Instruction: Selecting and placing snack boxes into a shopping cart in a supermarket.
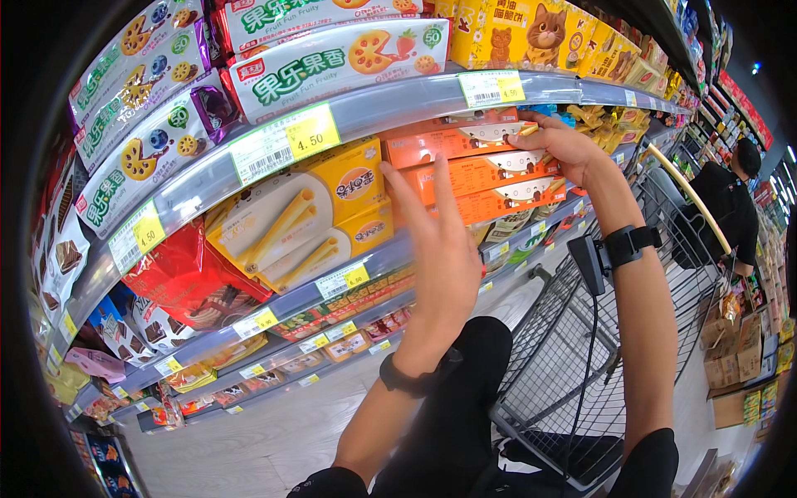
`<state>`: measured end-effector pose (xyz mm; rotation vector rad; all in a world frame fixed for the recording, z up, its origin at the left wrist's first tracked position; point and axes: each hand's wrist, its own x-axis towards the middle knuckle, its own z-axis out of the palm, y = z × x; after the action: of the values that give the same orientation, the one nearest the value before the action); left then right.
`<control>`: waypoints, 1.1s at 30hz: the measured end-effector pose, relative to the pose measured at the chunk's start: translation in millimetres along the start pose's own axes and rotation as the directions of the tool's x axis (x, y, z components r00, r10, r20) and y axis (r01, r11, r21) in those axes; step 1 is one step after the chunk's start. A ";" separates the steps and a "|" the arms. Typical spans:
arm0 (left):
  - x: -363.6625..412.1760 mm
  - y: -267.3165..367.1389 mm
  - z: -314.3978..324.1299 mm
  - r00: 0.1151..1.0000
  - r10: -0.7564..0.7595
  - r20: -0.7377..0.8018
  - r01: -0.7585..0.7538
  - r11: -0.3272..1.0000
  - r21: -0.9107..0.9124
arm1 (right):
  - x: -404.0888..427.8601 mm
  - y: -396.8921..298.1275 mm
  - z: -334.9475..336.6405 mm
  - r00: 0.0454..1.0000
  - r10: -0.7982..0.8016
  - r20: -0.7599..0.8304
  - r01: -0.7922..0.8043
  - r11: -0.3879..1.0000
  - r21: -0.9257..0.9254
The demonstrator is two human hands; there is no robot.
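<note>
Flat orange snack boxes [473,169] lie stacked on a middle shelf in front of me. My right hand [566,146] is at the right end of the stack, thumb in front and fingers behind the end of an upper orange box [461,142]. The far fingertips are partly hidden. My left hand [442,267] is before the left part of the stack with two fingers spread apart and nothing held. Its fingertips lie at or very near the box fronts; contact is unclear. Yellow egg-roll boxes [299,208] stand just left of the orange ones.
A shelf edge [398,93] with price tags runs above my hands, carrying white biscuit packs [339,62] and yellow cat-print boxes [529,34]. Red wafer bags [193,274] lie left. A wire shopping cart [560,367] stands right of my legs; beyond it is a person [716,205] in black.
</note>
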<state>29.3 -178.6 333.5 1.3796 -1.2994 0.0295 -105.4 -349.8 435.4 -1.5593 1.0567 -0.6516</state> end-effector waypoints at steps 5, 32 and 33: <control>2.1 -4.6 -5.4 0.999 -0.007 -0.051 0.011 0.996 0.093 | 0.2 -0.7 2.9 0.999 0.006 -0.036 -0.007 0.999 -0.042; -0.7 -7.2 -4.7 1.000 0.029 -0.011 -0.028 0.989 0.147 | 34.0 15.3 -34.3 0.973 -0.221 0.060 0.228 0.904 -0.361; -1.3 -7.9 -4.9 0.999 0.050 -0.007 -0.049 0.987 0.153 | 35.0 12.7 -35.1 0.982 -0.169 0.079 0.186 0.894 -0.408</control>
<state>37.2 -176.7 328.8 1.4740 -1.3445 0.1734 -122.8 -397.3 428.0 -2.0503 1.0760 -0.5350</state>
